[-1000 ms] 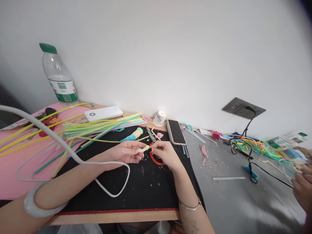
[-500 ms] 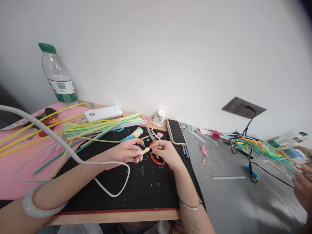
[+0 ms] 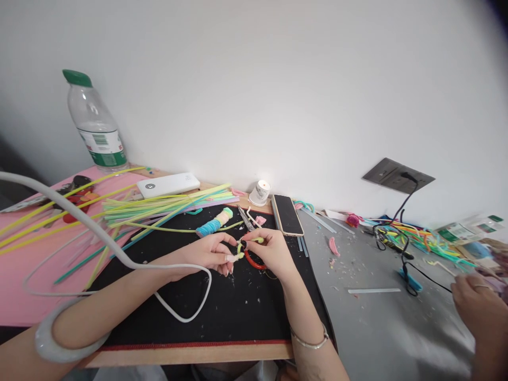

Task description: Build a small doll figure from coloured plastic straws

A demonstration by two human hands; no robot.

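Between my two hands is a short yellow-green pipe cleaner (image 3: 240,248), curled into a small bend. My left hand (image 3: 212,253) pinches its lower end between thumb and finger. From the other side my right hand (image 3: 270,247) grips the upper part, with a bit of it sticking out past the fingers. Just behind lies a roll wound in blue, yellow and green pipe cleaner (image 3: 214,222). Red-handled pliers (image 3: 254,259) rest on the black mat (image 3: 206,323), partly hidden under my right hand.
A bundle of pipe cleaners (image 3: 159,206), a white power bank (image 3: 169,184), a bottle (image 3: 95,127), a paper cup (image 3: 260,192) and a phone (image 3: 288,215) line the back. A white cable (image 3: 119,248) loops over my left forearm. Another person's hand (image 3: 474,301) is at right.
The pipe cleaner, nearly straight before, is now bent into a curl between my fingers. At right, the other person's hand has come further into view.
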